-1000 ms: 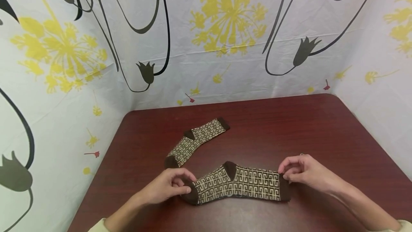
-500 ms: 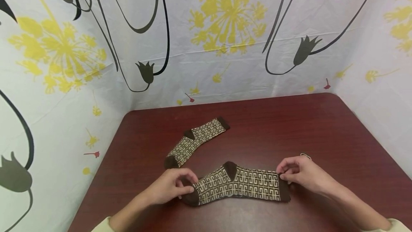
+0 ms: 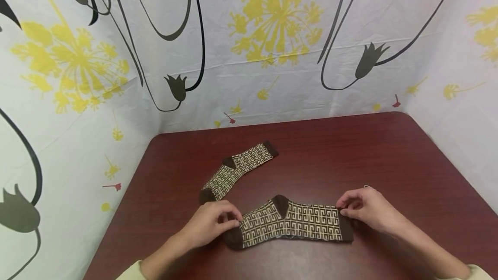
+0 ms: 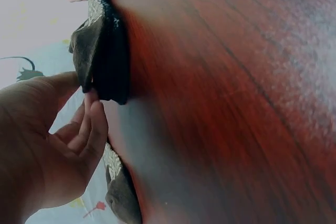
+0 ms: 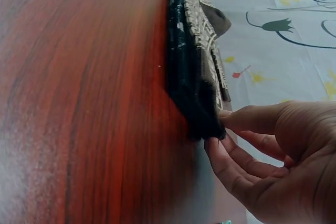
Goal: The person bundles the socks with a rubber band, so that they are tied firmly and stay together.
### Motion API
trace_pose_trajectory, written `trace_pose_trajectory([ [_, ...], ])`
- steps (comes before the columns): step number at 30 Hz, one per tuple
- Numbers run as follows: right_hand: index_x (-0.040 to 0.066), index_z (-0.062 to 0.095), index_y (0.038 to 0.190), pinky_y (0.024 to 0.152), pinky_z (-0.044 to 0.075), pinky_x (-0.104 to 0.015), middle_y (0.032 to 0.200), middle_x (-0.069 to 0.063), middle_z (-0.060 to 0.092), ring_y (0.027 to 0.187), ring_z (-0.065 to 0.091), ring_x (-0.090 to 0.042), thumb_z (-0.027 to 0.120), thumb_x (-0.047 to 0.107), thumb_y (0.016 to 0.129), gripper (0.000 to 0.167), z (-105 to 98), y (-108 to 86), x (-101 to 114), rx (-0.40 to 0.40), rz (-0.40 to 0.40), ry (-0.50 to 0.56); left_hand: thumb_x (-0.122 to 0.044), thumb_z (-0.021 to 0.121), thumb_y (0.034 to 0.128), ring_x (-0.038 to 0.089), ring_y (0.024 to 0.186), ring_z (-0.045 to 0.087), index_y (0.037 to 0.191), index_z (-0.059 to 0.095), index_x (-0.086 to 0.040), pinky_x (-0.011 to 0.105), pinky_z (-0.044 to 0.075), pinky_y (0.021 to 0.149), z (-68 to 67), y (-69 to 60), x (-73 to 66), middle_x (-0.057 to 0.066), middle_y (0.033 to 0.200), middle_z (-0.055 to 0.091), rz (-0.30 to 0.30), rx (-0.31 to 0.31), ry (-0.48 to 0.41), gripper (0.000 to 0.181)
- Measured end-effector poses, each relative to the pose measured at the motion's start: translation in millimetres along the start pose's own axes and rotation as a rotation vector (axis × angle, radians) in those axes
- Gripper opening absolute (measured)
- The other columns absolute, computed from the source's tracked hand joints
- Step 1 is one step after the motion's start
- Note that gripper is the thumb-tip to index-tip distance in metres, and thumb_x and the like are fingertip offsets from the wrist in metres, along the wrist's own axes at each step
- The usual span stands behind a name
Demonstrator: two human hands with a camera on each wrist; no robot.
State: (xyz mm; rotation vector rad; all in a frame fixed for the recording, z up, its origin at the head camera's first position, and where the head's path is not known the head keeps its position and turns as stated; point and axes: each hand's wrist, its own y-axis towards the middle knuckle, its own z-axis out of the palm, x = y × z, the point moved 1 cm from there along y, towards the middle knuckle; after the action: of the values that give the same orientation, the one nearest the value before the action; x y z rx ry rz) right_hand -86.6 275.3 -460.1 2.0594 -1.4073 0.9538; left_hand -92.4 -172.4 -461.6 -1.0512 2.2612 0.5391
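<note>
A sock (image 3: 311, 221) with a brown and cream key pattern lies flat near the table's front, brown toe to the left and brown cuff to the right. My left hand (image 3: 212, 224) pinches its toe at the upper edge. In the left wrist view, the brown toe (image 4: 86, 51) lifts a little over a dark layer (image 4: 113, 61) beneath it. At the other end my right hand (image 3: 369, 208) pinches the upper corner of the cuff between thumb and fingers. In the right wrist view, the cuff (image 5: 207, 103) looks dark and layered.
A matching sock (image 3: 241, 167) lies slanted farther back, its toe (image 3: 207, 195) just behind my left hand. The dark red wooden table (image 3: 350, 154) has rounded far corners. White cloth walls (image 3: 295, 94) with printed flowers stand behind it and at both sides.
My left hand and the near sock's toe have shifted slightly to the right. The right hand stays at the cuff with hardly any movement. The far sock lies as before.
</note>
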Motion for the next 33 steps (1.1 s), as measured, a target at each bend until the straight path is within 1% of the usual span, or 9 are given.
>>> trace_pose_trajectory([
  [3, 0.011, 0.080, 0.097, 0.063, 0.052, -0.025, 0.088, 0.005, 0.075, 0.073, 0.065, -0.002, 0.087, 0.004, 0.085, 0.015, 1.2, 0.8, -0.8, -0.024, -0.015, -0.064, -0.015, 0.084, 0.0937, -0.002, 0.075, 0.063, 0.100, 0.076, -0.027, 0.023, 0.054, 0.068, 1.6, 1.1, 1.0, -0.016, 0.097, 0.071, -0.019, -0.004, 0.012, 0.015],
  [10, 0.013, 0.084, 0.095, 0.061, 0.051, -0.025, 0.084, 0.012, 0.074, 0.069, 0.059, 0.002, 0.091, 0.007, 0.081, 0.016, 6.4, 2.2, 2.5, -0.088, -0.035, -0.159, -0.013, 0.086, 0.0908, 0.000, 0.076, 0.065, 0.097, 0.076, -0.024, 0.023, 0.055, 0.069, 5.5, 2.3, 4.5, -0.017, 0.093, 0.071, -0.060, -0.001, -0.032, 0.017],
  [13, 0.017, 0.084, 0.091, 0.072, 0.049, -0.030, 0.083, 0.013, 0.075, 0.069, 0.061, 0.002, 0.092, 0.008, 0.080, 0.016, 7.9, 3.2, 3.3, -0.114, -0.037, -0.206, -0.012, 0.087, 0.0896, 0.000, 0.075, 0.066, 0.095, 0.076, -0.023, 0.022, 0.056, 0.069, 6.8, 2.7, 5.6, -0.017, 0.090, 0.071, -0.066, -0.005, -0.037, 0.016],
  [17, 0.020, 0.085, 0.088, 0.074, 0.051, -0.031, 0.085, 0.013, 0.076, 0.073, 0.066, 0.000, 0.092, 0.009, 0.080, 0.015, 8.2, 4.4, 3.3, -0.119, -0.041, -0.228, -0.011, 0.088, 0.0874, -0.002, 0.074, 0.065, 0.089, 0.077, -0.023, 0.022, 0.056, 0.068, 6.9, 3.1, 6.1, -0.018, 0.083, 0.070, -0.072, -0.028, -0.017, 0.017],
  [20, 0.020, 0.085, 0.088, 0.065, 0.054, -0.027, 0.085, 0.013, 0.075, 0.073, 0.065, -0.001, 0.092, 0.008, 0.080, 0.016, 8.3, 4.6, 2.9, -0.111, -0.042, -0.219, -0.011, 0.088, 0.0865, -0.003, 0.073, 0.065, 0.088, 0.078, -0.023, 0.022, 0.056, 0.068, 6.3, 3.9, 6.8, -0.018, 0.081, 0.071, -0.074, -0.041, -0.005, 0.016],
  [22, 0.021, 0.085, 0.088, 0.073, 0.051, -0.029, 0.084, 0.015, 0.074, 0.073, 0.065, 0.001, 0.093, 0.010, 0.080, 0.016, 7.8, 4.5, 1.6, -0.107, -0.042, -0.226, -0.011, 0.088, 0.0866, -0.003, 0.073, 0.066, 0.088, 0.079, -0.022, 0.022, 0.056, 0.068, 6.0, 4.5, 7.9, -0.017, 0.081, 0.072, -0.069, -0.043, -0.008, 0.015],
  [27, 0.014, 0.083, 0.095, 0.074, 0.053, -0.028, 0.086, 0.011, 0.074, 0.074, 0.064, 0.000, 0.090, 0.006, 0.083, 0.016, 4.9, 3.6, -3.1, -0.054, -0.054, -0.132, -0.012, 0.085, 0.0902, -0.001, 0.077, 0.069, 0.094, 0.081, -0.020, 0.023, 0.059, 0.072, 4.1, 4.2, 11.8, -0.014, 0.087, 0.075, -0.074, -0.035, -0.057, 0.010],
  [29, 0.010, 0.082, 0.099, 0.066, 0.056, -0.026, 0.088, 0.008, 0.074, 0.075, 0.064, -0.002, 0.087, 0.004, 0.086, 0.015, 3.6, 3.4, -4.6, -0.027, -0.043, -0.063, -0.013, 0.084, 0.0923, 0.001, 0.079, 0.070, 0.096, 0.082, -0.020, 0.025, 0.059, 0.073, 2.5, 2.9, 13.5, -0.015, 0.090, 0.076, -0.090, -0.030, -0.070, 0.008],
  [33, 0.011, 0.082, 0.106, 0.070, 0.056, -0.026, 0.095, 0.007, 0.076, 0.080, 0.066, -0.004, 0.084, 0.011, 0.092, 0.014, 1.2, 3.9, -6.0, -0.026, -0.005, 0.015, -0.015, 0.082, 0.0947, 0.002, 0.083, 0.072, 0.100, 0.082, -0.020, 0.026, 0.059, 0.076, -1.0, 0.1, 16.2, -0.015, 0.093, 0.077, -0.125, -0.015, -0.093, 0.007],
])
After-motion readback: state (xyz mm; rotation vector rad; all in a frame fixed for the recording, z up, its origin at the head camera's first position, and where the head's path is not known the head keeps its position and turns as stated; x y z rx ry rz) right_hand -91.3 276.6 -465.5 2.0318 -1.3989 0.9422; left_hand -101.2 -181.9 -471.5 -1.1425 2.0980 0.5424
